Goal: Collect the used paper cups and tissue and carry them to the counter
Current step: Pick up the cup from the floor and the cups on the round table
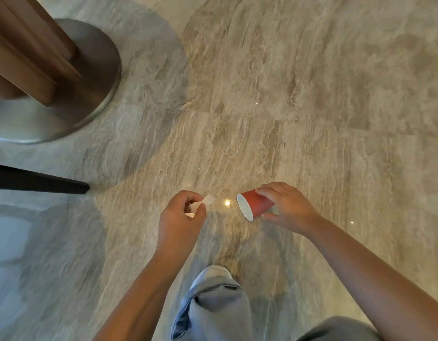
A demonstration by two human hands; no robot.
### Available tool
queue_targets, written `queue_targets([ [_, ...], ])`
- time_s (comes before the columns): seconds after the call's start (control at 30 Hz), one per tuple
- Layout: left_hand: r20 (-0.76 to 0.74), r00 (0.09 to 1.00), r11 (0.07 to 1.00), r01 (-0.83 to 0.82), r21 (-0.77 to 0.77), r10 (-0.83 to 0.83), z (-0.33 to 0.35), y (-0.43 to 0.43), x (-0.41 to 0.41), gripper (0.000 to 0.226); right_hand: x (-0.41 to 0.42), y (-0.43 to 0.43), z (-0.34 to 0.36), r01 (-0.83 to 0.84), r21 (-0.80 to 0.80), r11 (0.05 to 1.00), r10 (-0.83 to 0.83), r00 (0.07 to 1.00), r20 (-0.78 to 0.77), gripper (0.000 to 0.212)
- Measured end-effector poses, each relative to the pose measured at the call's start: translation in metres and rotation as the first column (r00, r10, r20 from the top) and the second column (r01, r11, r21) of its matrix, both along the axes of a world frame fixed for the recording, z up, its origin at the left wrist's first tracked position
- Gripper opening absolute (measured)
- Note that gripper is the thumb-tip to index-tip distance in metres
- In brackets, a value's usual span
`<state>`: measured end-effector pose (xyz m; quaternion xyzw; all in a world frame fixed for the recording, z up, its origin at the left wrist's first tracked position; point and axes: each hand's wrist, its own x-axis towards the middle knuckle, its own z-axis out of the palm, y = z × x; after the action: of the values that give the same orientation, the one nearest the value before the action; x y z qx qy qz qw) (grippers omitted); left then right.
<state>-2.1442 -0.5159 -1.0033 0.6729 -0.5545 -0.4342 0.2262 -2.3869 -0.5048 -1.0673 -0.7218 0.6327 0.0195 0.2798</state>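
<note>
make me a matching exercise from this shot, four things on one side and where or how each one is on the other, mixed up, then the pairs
Things
1. tissue
2. paper cup
3. round metal base
4. black leg

Place or state
a. reaches in from the left edge
b. held tipped sideways by the right hand, white inside showing
c. pinched in the left hand
d. upper left, under a wooden column

Pairs: 1-c, 2-b, 3-d, 4-a

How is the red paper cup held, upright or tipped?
Tipped. The red paper cup lies sideways in the right hand, its white mouth facing the tissue.
</note>
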Motion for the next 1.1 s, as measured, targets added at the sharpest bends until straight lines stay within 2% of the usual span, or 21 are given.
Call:
queue_targets([
  [0.17,-0.039,0.999,0.999,-0.034,0.039,0.036,-0.003,0.010,0.005,0.018,0.010,-0.004,-0.017,0.026,0.039,0.999,-0.028,0.997,0.067,0.064],
  [0.33,-0.033,0.999,0.998,-0.042,0.043,0.043,-0.005,0.016,0.008,0.021,0.016,0.001,-0.035,0.040,0.077,0.996,-0.040,0.999,0.008,0.071],
  [0.5,-0.020,0.998,0.998,-0.051,0.030,0.052,-0.009,0.017,0.010,0.019,0.017,0.008,-0.045,0.144,0.129,0.981,-0.158,0.982,0.107,0.076],
  [0.77,-0.043,0.998,0.998,-0.054,0.023,0.055,-0.006,0.020,0.008,0.017,0.021,0.013,-0.052,0.164,0.180,0.970,-0.190,0.972,0.141,0.081],
  [0.93,-0.030,0.998,0.998,-0.059,0.031,0.060,0.000,0.021,0.005,0.014,0.019,0.015,-0.042,0.153,0.160,0.975,-0.175,0.976,0.132,0.079],
  [1.1,-0.020,0.999,0.999,-0.038,0.000,0.038,0.008,0.019,0.000,0.009,0.012,0.014,-0.014,0.210,0.083,0.974,-0.224,0.951,0.216,0.078],
])
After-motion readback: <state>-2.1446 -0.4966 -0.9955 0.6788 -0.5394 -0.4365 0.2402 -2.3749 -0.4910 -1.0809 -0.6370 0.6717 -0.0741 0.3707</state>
